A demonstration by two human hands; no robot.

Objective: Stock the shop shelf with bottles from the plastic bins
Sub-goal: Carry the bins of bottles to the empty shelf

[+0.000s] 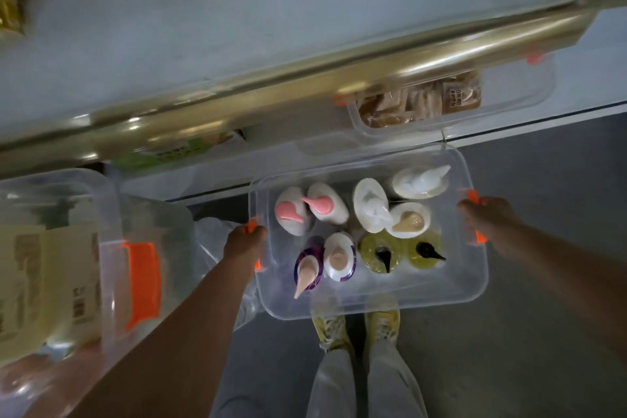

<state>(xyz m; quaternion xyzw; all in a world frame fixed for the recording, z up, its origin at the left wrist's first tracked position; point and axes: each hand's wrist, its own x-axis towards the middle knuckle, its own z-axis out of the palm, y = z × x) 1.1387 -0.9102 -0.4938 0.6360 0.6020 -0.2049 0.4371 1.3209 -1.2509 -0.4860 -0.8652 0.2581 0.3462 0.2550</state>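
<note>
Hands on both short ends: left hand (245,241) and right hand (486,214) grip clear plastic bin (373,295) of pump bottles (369,210), long axis across frame; metal shop shelf (271,27) directly above.

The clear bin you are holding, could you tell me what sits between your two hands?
Head view: between left hand and right hand, the clear bin holds eight pump bottles.

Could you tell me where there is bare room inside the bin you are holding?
The clear bin has a bare strip along its near wall, in front of the green bottles. The middle and far side are crowded with pump bottles.
</note>
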